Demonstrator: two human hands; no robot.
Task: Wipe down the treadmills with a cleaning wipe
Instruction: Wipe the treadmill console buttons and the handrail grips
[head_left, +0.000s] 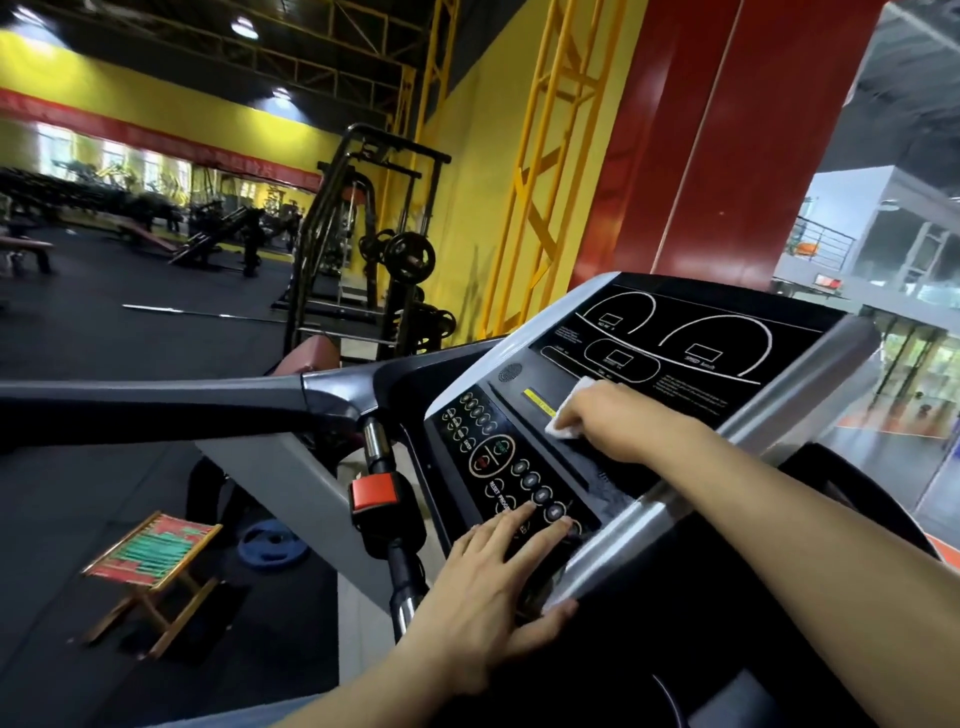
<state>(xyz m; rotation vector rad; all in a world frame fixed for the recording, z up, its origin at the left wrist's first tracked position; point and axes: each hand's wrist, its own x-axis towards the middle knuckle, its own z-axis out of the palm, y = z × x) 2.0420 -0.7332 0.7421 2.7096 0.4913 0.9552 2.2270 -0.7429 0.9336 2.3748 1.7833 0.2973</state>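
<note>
On the treadmill console (691, 358), the right hand (608, 423) pinched a white wipe (566, 415) against the panel; the left hand (493, 587) lay spread over the console's lower buttons (535, 488).

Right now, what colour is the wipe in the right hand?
White; the wipe shows under the right hand in the head view.

Two bare arms come in from the bottom and the right of the frame. The left hand (498, 587) and right hand (605, 423) wear no gloves, rings or watch. No sleeves cover the forearms.
</note>
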